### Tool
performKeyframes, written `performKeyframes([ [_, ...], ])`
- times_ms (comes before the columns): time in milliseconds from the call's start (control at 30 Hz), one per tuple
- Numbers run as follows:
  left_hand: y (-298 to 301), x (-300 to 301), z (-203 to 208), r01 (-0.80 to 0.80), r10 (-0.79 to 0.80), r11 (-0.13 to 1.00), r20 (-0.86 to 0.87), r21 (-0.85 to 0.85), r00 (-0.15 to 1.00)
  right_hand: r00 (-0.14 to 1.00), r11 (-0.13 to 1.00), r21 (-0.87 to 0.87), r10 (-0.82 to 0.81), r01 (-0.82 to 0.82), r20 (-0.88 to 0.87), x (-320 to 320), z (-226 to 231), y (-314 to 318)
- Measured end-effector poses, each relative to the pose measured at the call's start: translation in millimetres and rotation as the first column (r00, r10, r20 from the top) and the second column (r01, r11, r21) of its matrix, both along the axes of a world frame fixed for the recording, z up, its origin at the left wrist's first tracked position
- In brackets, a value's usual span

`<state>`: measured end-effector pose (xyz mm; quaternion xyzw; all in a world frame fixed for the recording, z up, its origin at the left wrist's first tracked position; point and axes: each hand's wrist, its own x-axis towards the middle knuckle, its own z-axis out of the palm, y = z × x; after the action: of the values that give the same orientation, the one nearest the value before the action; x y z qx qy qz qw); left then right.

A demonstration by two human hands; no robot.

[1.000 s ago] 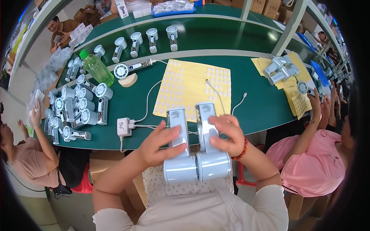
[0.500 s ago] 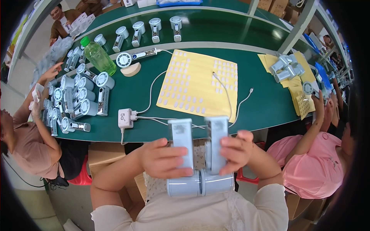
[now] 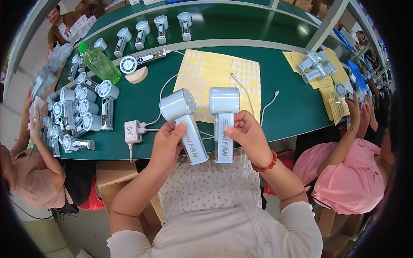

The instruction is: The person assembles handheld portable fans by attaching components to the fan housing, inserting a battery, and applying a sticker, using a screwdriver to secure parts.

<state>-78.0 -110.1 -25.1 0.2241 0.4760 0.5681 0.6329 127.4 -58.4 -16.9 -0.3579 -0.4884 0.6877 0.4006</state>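
In my left hand (image 3: 168,144) is a pale blue handheld fan (image 3: 178,105), its round head up and its handle slanting down to the right. My right hand (image 3: 246,134) grips a second pale blue handheld fan (image 3: 224,101), held nearly upright beside the first. Both thumbs press on the front of the handles, which carry grey lettering. The two fans are apart, above the front edge of the green table (image 3: 275,122). Behind them lies a yellow sheet (image 3: 202,64) with rows of small white oval stickers.
A white charger (image 3: 133,131) with cables sits left of the fans. Farther left are many piled fans (image 3: 88,107) and a green bottle (image 3: 100,63). One fan (image 3: 128,64) lies plugged in near a cream half-round block (image 3: 137,75). Co-workers sit on both sides.
Both fans have turned over, heads now up instead of down, and moved forward over the table edge. They have separated slightly. My view has shifted a little.
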Motion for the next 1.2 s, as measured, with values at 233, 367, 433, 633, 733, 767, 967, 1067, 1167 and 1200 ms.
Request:
performKeyframes([
  [233,-0.2,1.9,0.3,-0.013,0.013,1.000,0.004,0.006,1.000,1.000,1.000,-0.019,0.016,-0.016,-0.004,-4.1,-0.8,2.9],
  [367,-0.4,2.8,7.7,-0.009,0.009,1.000,-0.004,-0.016,1.000,0.998,0.993,-0.111,0.043,-0.048,-0.051,-3.7,-1.0,2.9],
  [433,-1.3,0.5,15.1,0.097,-0.064,0.988,0.255,-0.122,0.965,0.995,0.980,-0.188,0.053,-0.068,-0.081,-4.0,1.9,2.1],
  [633,2.9,3.9,10.3,-0.026,0.089,0.990,0.481,-0.136,0.872,0.891,0.857,-0.414,0.105,-0.306,-0.441,-5.9,0.3,2.8],
  [733,4.0,6.9,11.7,-0.033,0.072,0.996,0.557,-0.078,0.827,0.855,0.874,-0.359,0.112,-0.328,-0.507,-9.7,2.0,3.5],
  [767,4.2,8.1,12.8,-0.025,0.039,0.999,0.562,-0.033,0.826,0.806,0.872,-0.339,0.100,-0.353,-0.583,-11.4,4.5,2.0],
  [967,5.2,4.0,11.1,0.031,-0.147,0.981,0.642,0.189,0.752,0.751,0.856,-0.329,0.100,-0.400,-0.653,-12.8,9.7,5.1],
  [1067,1.1,-4.8,-4.7,0.087,-0.169,0.977,0.451,0.197,0.876,0.847,0.899,-0.313,0.108,-0.307,-0.521,-13.8,15.7,3.3],
  [1167,0.7,-3.7,-1.1,0.018,-0.058,0.986,0.242,0.166,0.969,0.890,0.921,-0.314,0.069,-0.230,-0.450,-13.6,14.9,2.6],
  [1200,0.0,-2.6,0.5,-0.058,0.044,0.985,0.091,0.163,0.995,0.900,0.924,-0.322,0.051,-0.207,-0.433,-13.5,13.7,2.5],
])
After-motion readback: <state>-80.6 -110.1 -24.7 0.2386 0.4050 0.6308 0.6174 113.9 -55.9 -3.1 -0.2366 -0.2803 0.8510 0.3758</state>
